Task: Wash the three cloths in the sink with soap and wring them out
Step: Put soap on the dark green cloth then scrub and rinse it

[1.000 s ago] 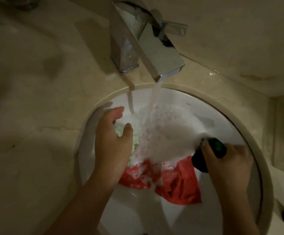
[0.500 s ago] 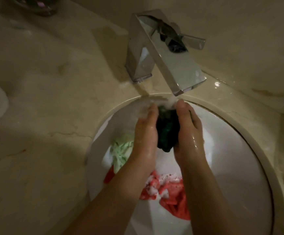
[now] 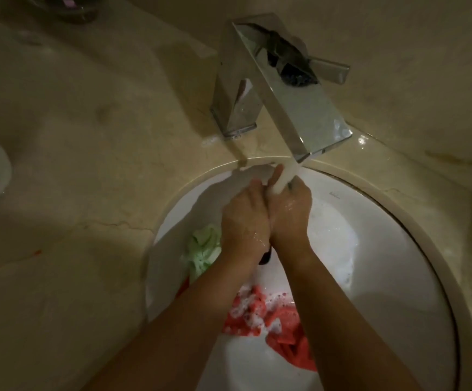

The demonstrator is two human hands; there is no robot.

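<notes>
1. Head view looks down on a round white sink with a smooth glazed bowl, set in a beige counter of veined, stone-like material with a thin crack running toward the rim.
2. A squared chrome tap with flat mirrored faces slants out over the far rim; a white stream of water falls from its spout onto the hands.
3. A dark cloth is squeezed between the two palms; only a small dark end shows below the wrists and a dark speck near the right fingertips. It seems to run lengthwise along the hands, from near side toward the tap.
4. The left hand and right hand are pressed together side by side under the stream, backs up and wet, fingers pointing at the tap and closed around the dark cloth. Both forearms reach in from the near edge.
5. A pale green cloth, crumpled and ridged, lies against the left wall of the bowl beside the left wrist.
6. A red cloth, bunched in folds and flecked with suds, lies at the near side of the bowl between and under the forearms.
7. White foam pools right of the right hand.
</notes>
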